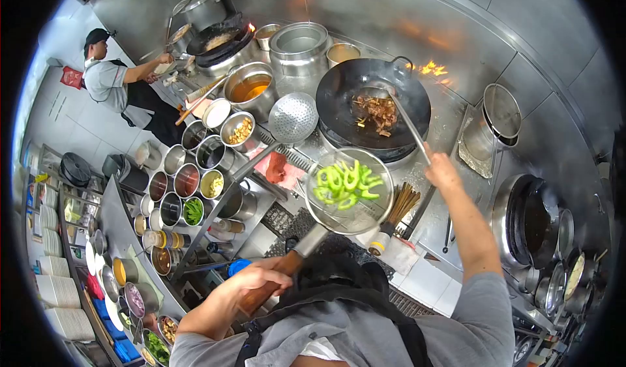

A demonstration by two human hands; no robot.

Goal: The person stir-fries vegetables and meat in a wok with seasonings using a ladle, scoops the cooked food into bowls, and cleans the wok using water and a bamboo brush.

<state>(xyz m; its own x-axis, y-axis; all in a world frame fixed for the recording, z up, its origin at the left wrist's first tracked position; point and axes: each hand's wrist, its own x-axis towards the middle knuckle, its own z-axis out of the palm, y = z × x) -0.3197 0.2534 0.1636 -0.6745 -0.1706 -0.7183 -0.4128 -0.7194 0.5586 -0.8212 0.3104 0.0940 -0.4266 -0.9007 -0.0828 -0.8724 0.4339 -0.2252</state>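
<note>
Fingers (282,277) grip strainer (312,225) short of wok (339,80)

One wide view looks forward and down from the head. The torso (345,331) is close below, the wok (339,96) farther off.

Bright green pepper strips (347,183), blackened wok (336,83), orange-brown broth (251,88), grey shirt (326,331), blue bins (125,350)

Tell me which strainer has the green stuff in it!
The mesh strainer in the left hand: it has green pepper strips. Neither the silvery scoop with holes beside it nor the strainer at far right shows any.
</note>
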